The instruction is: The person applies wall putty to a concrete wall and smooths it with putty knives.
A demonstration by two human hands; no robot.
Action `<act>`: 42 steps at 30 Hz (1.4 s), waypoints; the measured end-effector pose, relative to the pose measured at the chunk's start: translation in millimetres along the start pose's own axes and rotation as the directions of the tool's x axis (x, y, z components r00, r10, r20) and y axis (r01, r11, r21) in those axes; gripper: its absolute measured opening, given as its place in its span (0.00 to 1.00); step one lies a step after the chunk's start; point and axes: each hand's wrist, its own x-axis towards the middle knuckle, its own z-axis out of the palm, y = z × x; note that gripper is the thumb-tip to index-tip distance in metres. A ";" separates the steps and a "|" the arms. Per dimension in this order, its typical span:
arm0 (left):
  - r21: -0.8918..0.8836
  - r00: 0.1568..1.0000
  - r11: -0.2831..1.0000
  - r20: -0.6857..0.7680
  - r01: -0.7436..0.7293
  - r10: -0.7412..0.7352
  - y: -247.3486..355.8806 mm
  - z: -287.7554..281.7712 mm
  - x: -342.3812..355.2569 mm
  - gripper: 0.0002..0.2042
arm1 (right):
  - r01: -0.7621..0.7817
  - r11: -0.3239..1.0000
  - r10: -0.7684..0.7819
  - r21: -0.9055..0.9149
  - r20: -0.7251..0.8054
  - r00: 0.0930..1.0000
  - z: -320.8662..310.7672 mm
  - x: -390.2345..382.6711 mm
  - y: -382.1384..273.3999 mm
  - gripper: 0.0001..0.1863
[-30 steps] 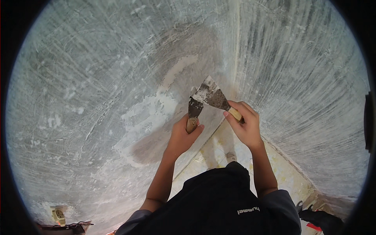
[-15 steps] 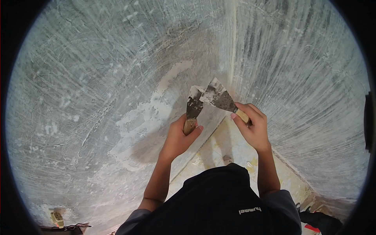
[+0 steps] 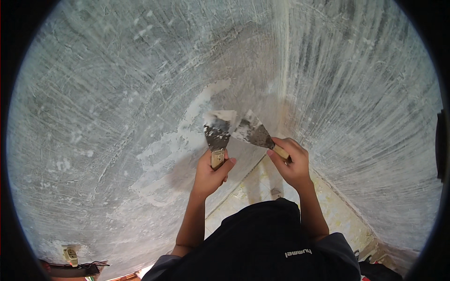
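Observation:
My left hand (image 3: 210, 176) is closed round the wooden handle of a putty knife (image 3: 218, 133), its blade pointing up and smeared with white putty. A second putty knife (image 3: 255, 133), with a wide dark blade carrying whitish putty, is gripped by its pale handle in my right hand (image 3: 295, 165). That blade tilts up and to the left, so the two blades are close together at the middle, with a narrow gap between them. Behind the left knife, a pale putty patch (image 3: 176, 142) spreads over the grey left wall (image 3: 93, 107).
The left wall meets the streaked right wall (image 3: 356, 107) in a corner. A wall socket (image 3: 70, 255) with cables beside it sits at the lower left. Below my arms lies the stained floor (image 3: 253, 187). A dark object (image 3: 440, 145) stands at the right rim.
My left hand has turned its knife so the blade faces me more broadly and has moved slightly left. My right hand has come down and left. The blades, overlapping before, now show apart.

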 end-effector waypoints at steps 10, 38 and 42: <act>-0.194 0.978 0.978 -0.206 -0.079 0.038 -14.1 -3.5 -9.1 0.08 | -0.265 0.811 0.319 0.521 -0.015 0.948 111.7 49.3 72.9 0.18; -0.228 0.969 0.972 -0.247 -0.054 -0.004 -22.9 -10.0 -8.2 0.09 | -0.231 0.734 0.326 0.639 -0.032 0.945 179.7 22.9 80.9 0.14; -0.246 0.976 0.967 -0.219 -0.071 0.016 -26.9 -4.9 -8.1 0.08 | -0.248 0.716 0.345 0.653 -0.021 0.938 165.9 22.3 80.4 0.13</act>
